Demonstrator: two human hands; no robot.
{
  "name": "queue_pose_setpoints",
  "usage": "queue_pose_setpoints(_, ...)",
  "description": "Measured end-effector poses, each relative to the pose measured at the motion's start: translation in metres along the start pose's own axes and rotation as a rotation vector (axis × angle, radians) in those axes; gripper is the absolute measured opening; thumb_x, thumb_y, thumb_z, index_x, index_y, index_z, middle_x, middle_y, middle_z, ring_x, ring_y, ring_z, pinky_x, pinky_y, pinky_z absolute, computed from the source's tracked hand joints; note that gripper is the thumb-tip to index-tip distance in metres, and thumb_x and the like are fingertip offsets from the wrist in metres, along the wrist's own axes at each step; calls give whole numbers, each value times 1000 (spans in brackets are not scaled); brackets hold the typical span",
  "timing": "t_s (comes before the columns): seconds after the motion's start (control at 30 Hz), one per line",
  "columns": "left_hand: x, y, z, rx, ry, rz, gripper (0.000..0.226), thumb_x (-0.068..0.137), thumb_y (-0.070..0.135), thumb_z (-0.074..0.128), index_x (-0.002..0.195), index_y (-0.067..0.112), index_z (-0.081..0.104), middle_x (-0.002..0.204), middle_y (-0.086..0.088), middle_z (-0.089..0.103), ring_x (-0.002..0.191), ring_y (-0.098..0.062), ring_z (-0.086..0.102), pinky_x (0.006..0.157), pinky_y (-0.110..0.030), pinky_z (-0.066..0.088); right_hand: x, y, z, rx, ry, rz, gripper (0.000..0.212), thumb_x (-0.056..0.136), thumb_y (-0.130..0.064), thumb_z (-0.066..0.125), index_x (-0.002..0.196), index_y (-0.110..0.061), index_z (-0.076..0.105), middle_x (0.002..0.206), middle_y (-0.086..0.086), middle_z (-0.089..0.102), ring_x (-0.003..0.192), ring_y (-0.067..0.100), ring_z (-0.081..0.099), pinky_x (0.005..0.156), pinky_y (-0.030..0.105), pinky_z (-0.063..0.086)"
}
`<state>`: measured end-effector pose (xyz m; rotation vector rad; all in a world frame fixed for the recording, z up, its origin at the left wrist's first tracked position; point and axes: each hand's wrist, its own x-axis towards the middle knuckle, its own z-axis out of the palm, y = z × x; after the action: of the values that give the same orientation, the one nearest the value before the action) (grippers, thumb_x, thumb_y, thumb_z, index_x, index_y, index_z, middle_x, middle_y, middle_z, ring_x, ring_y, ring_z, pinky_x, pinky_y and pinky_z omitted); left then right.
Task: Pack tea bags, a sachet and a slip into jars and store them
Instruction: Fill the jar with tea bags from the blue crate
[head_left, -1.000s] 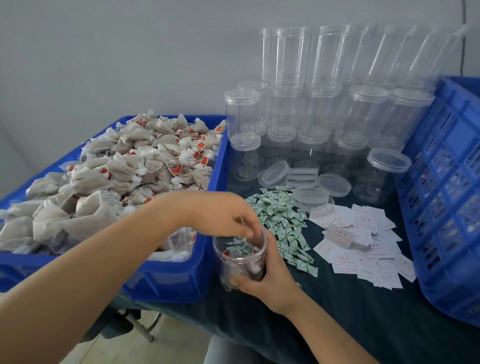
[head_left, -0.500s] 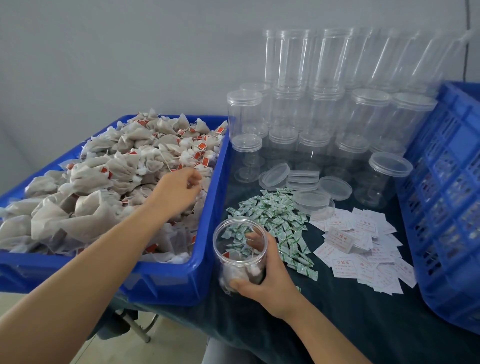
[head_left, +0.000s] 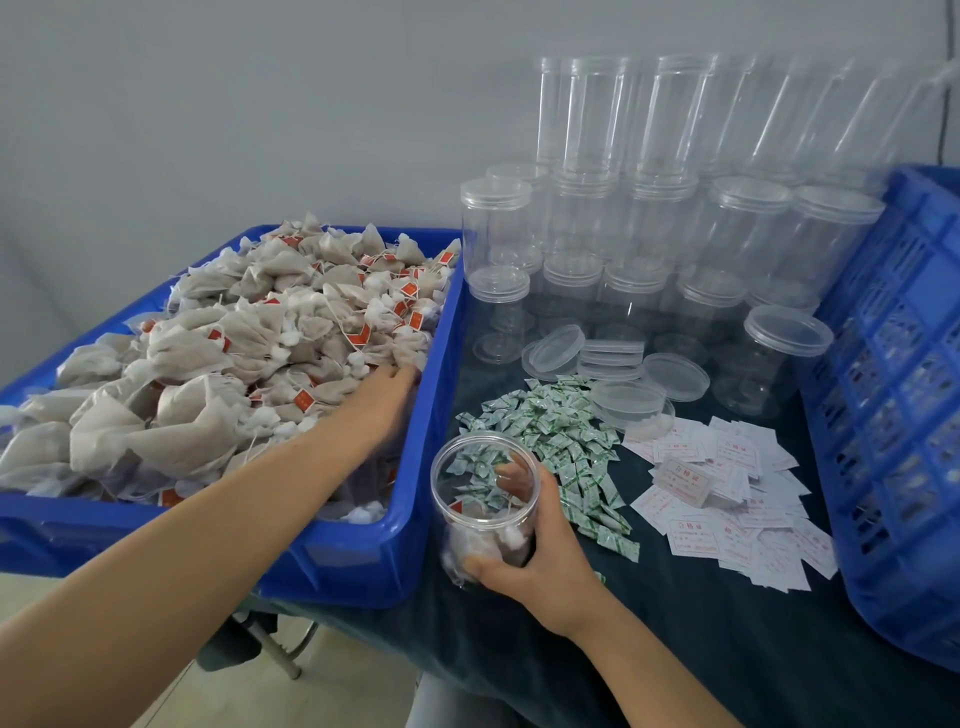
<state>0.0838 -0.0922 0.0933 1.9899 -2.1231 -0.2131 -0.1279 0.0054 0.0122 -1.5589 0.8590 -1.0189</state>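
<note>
Bags (head_left: 270, 353) lay left of the jar (head_left: 485, 512), which your right hand (head_left: 540, 561) gripped at lower centre; your nearer left hand (head_left: 382, 397) rested on them, grasp unclear.

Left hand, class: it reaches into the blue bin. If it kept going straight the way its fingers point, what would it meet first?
The left hand would most likely meet the heaped tea bags first; its fingertips already seem to touch them, though motion blur leaves this uncertain.
</note>
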Motion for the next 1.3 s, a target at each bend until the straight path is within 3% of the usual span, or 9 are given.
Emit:
queue_pose_setpoints(0.23, -2, 2, -1, 14, 13, 48, 37, 97, 18, 48, 134, 11, 49, 127, -15, 48, 110, -29, 52, 94, -35, 44, -1, 2, -1, -20, 4, 11, 90, 66, -24, 83, 137, -39, 29, 128, -32, 47, 119, -17, 48, 88, 0, 40)
queue_pose_setpoints(0.43, -2, 3, -2, -4, 88, 37, 29, 96, 16, 50, 123, 11, 56, 118, -11, 54, 94, -18, 50, 78, -22, 33, -1, 0, 0, -19, 8, 11, 90, 67, -21, 83, 137, -39, 29, 137, -13, 41, 120, -16, 47, 90, 1, 40)
queue_pose_setpoints(0.53, -1, 3, -5, -1, 122, 14, 26, 95, 18, 53, 119, 12, 59, 116, -9, 56, 96, -19, 52, 77, -23, 34, -1, 2, -1, -13, 1, 15, 90, 69, -17, 82, 138, -38, 30, 136, -17, 43, 119, -16, 48, 89, 1, 41)
queue_pose_setpoints(0.63, -3, 3, -9, -22, 173, 21, 23, 92, 18, 57, 114, 12, 61, 112, -7, 59, 100, -20, 55, 78, -26, 38, -1, 3, -1, -24, -7, 23, 89, 70, -14, 82, 138, -38, 29, 129, -32, 46, 119, -16, 48, 89, 1, 41)
queue_pose_setpoints(0.73, -6, 4, -13, -49, 215, 31, 23, 92, 17, 58, 114, 12, 62, 113, -6, 61, 102, -21, 56, 84, -32, 45, -1, 2, -1, -22, -1, 24, 89, 71, -12, 81, 139, -38, 28, 136, -17, 42, 119, -17, 47, 89, 1, 41)
queue_pose_setpoints(0.83, -6, 4, -16, -89, 252, 32, 23, 90, 12, 61, 113, 10, 62, 111, -7, 61, 96, -18, 55, 81, -27, 41, 0, 1, -1, -17, 5, 17, 90, 71, -15, 82, 139, -39, 28, 137, -13, 40, 120, -16, 47, 89, 2, 41)
queue_pose_setpoints(1.0, -7, 2, -22, -193, 352, 31, 28, 86, 7, 60, 114, 9, 63, 103, -4, 61, 92, -17, 55, 79, -25, 39, -1, 3, 0, -26, 10, 18, 92, 66, -30, 83, 138, -43, 27, 131, -30, 43, 122, -16, 46, 91, 2, 40)
queue_pose_setpoints(1.2, -13, 3, -31, -386, 519, 12, 25, 88, 20, 65, 113, 20, 64, 83, 23, 53, 77, 0, 51, 67, -12, 34, 0, 7, -1, -35, 20, 30, 93, 67, -29, 84, 138, -46, 27, 127, -37, 43, 124, -14, 45, 92, 3, 40)
queue_pose_setpoints(1.3, -18, 5, -36, -436, 531, 44, 18, 89, 25, 63, 107, 23, 63, 86, 14, 61, 80, -5, 56, 70, -20, 44, -1, 8, 0, -31, 19, 34, 92, 68, -26, 84, 139, -45, 28, 126, -38, 43, 123, -14, 46, 92, 2, 40)
